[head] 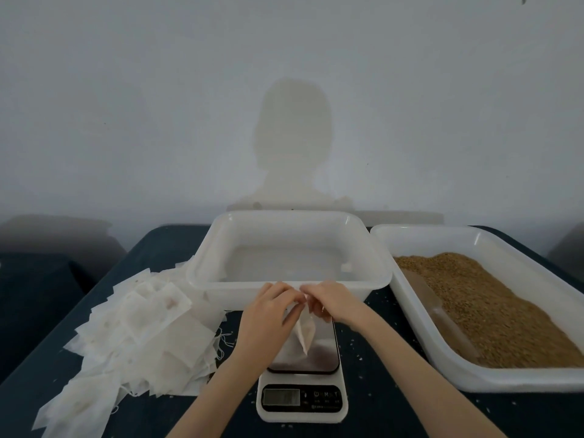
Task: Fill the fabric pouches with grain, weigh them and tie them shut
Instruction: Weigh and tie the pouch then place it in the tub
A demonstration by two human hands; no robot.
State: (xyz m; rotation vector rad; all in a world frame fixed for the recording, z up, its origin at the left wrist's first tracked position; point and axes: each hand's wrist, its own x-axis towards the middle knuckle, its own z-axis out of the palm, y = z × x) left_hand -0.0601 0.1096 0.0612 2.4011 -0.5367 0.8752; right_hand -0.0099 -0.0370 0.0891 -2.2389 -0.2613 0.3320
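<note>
Head view: left hand (268,306) and right hand (328,300) both pinch the top of one pouch (305,335), which hangs over the scale (303,384) platform. Pile of flat pouches (142,330) on the desk (379,374) at left. White tub (289,248) behind the hands. Tray (474,379) of grain (493,305) on the right.

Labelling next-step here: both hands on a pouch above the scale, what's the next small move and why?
Probably finish pulling the drawstring tight. Both the left hand and right hand pinch the top of the small white fabric pouch, which hangs above the steel-topped white digital scale. The clear plastic tub behind looks like its likely destination.
</note>
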